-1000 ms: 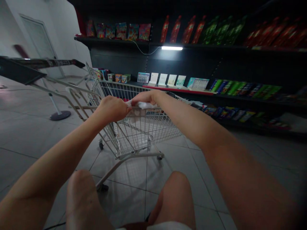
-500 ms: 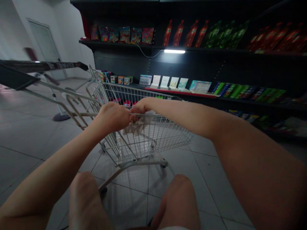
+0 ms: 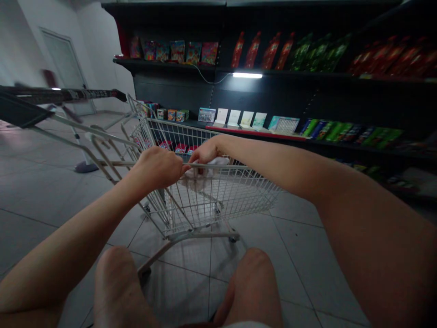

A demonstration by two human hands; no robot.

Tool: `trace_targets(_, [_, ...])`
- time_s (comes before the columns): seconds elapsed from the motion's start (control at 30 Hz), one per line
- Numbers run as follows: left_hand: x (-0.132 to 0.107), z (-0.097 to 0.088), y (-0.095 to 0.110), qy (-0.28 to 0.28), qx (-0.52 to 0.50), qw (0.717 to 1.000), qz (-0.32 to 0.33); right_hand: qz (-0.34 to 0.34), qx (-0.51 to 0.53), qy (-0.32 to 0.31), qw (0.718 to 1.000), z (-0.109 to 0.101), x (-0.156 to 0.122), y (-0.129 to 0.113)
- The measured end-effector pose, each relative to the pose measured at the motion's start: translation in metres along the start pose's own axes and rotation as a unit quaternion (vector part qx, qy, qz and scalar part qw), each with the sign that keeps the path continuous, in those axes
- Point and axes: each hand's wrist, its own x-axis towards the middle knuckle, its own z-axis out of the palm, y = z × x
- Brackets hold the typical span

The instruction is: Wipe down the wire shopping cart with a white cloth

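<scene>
Left hand grips the cart rail; right hand seemingly too, beside white cloth.

Person's own body, as seen from the head camera. Arms: two, bare, smooth and rounded, the left forearm and right forearm both running out of frame. Hands: two, ungloved, with rounded knuckles, the left hand and right hand. Legs: two bare, rounded knees, the left knee and right knee. Clothing: pale shorts, only a sliver of hem visible at the lower edge.
</scene>
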Motion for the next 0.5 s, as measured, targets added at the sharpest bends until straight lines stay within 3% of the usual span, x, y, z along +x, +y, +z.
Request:
trace_targets(0.07, [0.0, 0.001, -0.001, 0.0, -0.005, 1.0, -0.001, 0.017, 0.018, -0.03, 0.999, -0.009, -0.006, 0.007])
trace_targets(0.17, [0.002, 0.002, -0.004, -0.004, -0.012, 1.0, -0.007, 0.026, -0.004, 0.003, 1.0, -0.011, -0.004, 0.021])
trace_targets(0.3, [0.006, 0.005, -0.009, -0.004, 0.008, 1.0, -0.003, 0.066, -0.042, 0.052, 0.996, 0.001, 0.004, 0.036])
trace_targets(0.37, [0.008, 0.007, -0.013, -0.002, 0.018, 1.0, 0.011, 0.09, 0.009, 0.071, 0.993, 0.0, 0.001, 0.041])
trace_targets(0.5, [0.013, 0.011, -0.023, -0.017, 0.013, 1.0, -0.005, 0.057, 0.108, 0.039, 0.992, -0.01, -0.001, 0.044])
